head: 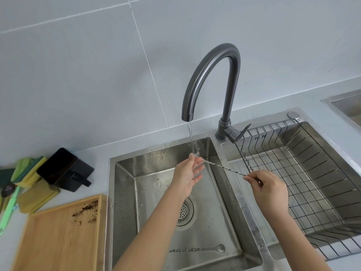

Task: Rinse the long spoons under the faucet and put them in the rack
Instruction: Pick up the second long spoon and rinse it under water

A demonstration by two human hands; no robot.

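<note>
Water runs from the dark curved faucet [211, 75] into the left sink basin [125, 192]. My right hand [267, 189] pinches the end of a long twisted-handle spoon [224, 168] that stretches left over the divider to the stream. My left hand [188, 174] is spread at the spoon's bowl end under the water, fingers apart; the bowl is hidden by them. A second long spoon [197, 249] lies flat on the basin floor near the front. The black wire rack [304, 173] sits in the right basin with nothing in it.
A wooden tray [58, 235] with dark crumbs lies left of the sink. Behind it are a black box [64, 169], yellow and green sponges [29, 173] and a green-handled tool [9, 208]. The drain strainer [184, 212] is in the left basin. Another steel basin edge [343, 106] shows far right.
</note>
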